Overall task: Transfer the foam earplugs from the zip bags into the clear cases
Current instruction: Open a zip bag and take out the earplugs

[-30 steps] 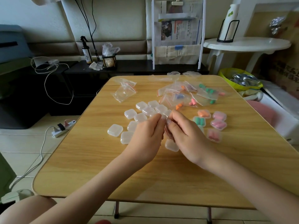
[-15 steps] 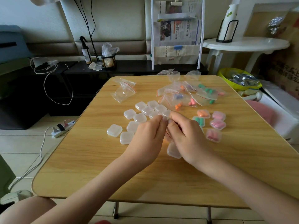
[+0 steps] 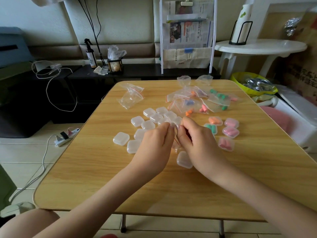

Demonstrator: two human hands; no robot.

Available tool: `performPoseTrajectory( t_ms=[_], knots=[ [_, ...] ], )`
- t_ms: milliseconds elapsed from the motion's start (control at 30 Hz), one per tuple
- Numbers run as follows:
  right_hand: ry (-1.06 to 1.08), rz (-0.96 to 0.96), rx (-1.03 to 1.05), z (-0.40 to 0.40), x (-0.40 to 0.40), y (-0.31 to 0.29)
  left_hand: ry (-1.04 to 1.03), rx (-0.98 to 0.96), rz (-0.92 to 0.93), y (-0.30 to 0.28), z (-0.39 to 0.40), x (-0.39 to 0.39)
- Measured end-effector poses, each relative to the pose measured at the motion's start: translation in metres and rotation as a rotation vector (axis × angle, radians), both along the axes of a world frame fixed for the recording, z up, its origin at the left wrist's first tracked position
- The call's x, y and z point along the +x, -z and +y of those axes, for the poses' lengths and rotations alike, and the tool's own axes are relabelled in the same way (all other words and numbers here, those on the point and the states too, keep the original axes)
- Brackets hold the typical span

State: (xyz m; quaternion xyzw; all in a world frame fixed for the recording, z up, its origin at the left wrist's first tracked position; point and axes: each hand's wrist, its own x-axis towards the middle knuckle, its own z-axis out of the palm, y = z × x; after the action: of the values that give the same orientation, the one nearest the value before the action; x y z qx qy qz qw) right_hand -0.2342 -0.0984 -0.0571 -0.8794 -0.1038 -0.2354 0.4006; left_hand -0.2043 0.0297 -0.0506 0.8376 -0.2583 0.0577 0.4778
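My left hand (image 3: 154, 145) and my right hand (image 3: 197, 143) meet over the middle of the wooden table (image 3: 96, 169). Between their fingertips they pinch a small clear zip bag (image 3: 175, 134) with a red seal line; what it holds is hidden. Just below my right hand lies a clear case (image 3: 184, 159). Several empty clear cases (image 3: 149, 117) lie left of and behind my hands. Filled cases with pink, orange and green earplugs (image 3: 229, 131) sit to the right. Zip bags holding coloured earplugs (image 3: 202, 102) are piled behind.
Empty zip bags (image 3: 131, 97) lie at the table's far left. A newspaper rack (image 3: 187, 36) stands behind the table, a white round table (image 3: 260, 47) and a yellow basin (image 3: 253, 85) to the right. A power strip (image 3: 66, 136) and cables lie on the floor at left.
Both hands stay together on the zip bag and have shifted only slightly. The clear case below my right hand shows more now.
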Motion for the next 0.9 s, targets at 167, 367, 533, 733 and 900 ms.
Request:
performPoseTrajectory(
  t_ms=[167,367,533,733,900],
  knots=[
    [0.088,-0.047,-0.188,-0.004,0.005,0.004,0.003,0.075,-0.03,-0.002,0.001,0.003],
    [0.199,-0.186,-0.367,0.0,0.005,0.003,-0.02,0.292,-0.16,-0.004,-0.002,0.004],
    [0.331,-0.185,-0.564,0.002,0.005,0.005,-0.005,0.296,-0.176,-0.001,0.0,0.007],
    [0.368,-0.21,-0.56,-0.006,0.01,-0.003,-0.001,0.356,-0.226,0.004,0.002,0.003],
    [0.183,-0.253,-0.483,-0.013,0.001,-0.01,-0.075,0.255,-0.153,-0.003,0.005,0.008]
  ],
)
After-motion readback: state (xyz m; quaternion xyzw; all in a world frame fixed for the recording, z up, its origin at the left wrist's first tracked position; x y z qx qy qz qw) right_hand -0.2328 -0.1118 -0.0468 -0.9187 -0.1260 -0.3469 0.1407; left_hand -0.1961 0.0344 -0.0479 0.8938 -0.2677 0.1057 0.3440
